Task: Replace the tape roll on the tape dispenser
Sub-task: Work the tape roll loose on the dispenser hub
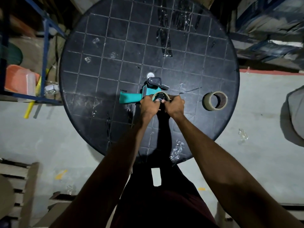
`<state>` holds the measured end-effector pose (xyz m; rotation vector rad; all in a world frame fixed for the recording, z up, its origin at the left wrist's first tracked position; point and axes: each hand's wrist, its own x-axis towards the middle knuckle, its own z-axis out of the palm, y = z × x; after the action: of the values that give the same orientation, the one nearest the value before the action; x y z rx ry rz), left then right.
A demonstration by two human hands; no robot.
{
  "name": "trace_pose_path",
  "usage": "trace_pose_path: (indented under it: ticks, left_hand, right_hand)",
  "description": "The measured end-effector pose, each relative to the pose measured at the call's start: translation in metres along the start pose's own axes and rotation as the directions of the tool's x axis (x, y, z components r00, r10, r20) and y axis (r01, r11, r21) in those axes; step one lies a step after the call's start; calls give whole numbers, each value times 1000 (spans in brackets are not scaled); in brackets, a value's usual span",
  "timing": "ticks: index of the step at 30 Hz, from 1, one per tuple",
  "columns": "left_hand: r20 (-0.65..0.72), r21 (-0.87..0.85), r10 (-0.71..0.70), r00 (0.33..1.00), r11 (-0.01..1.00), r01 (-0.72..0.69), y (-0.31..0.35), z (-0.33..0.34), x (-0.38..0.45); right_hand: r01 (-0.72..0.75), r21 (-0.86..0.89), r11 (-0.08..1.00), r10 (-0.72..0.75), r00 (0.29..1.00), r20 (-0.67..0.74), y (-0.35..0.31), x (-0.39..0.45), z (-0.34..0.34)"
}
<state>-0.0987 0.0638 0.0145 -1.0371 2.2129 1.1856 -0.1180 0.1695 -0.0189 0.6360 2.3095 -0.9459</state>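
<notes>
Our left hand [148, 105] and right hand [175, 105] pinch the spent roll [160, 95] on the dispenser [131, 97]; the fresh roll [214, 101] waits at right on the bench [98, 46].

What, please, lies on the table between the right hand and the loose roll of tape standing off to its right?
In the head view, only bare dark gridded table separates the right hand from the loose tan tape roll.

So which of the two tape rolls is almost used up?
The thin roll on the teal dispenser, held between both hands. The loose roll lying apart to the right on the table is thicker.
</notes>
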Motion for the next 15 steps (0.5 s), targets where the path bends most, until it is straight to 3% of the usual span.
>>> trace_pose_path:
  ticks: [5, 15]
  left_hand:
    - [-78, -25, -72, 994, 997, 70, 8, 2, 2]
    - [-137, 44, -98, 986, 994, 104, 15, 10, 12]
  right_hand:
    - [-39, 100, 994, 44, 997, -58, -13, -6, -7]
    - [-111, 84, 990, 123, 981, -152, -21, -1, -3]
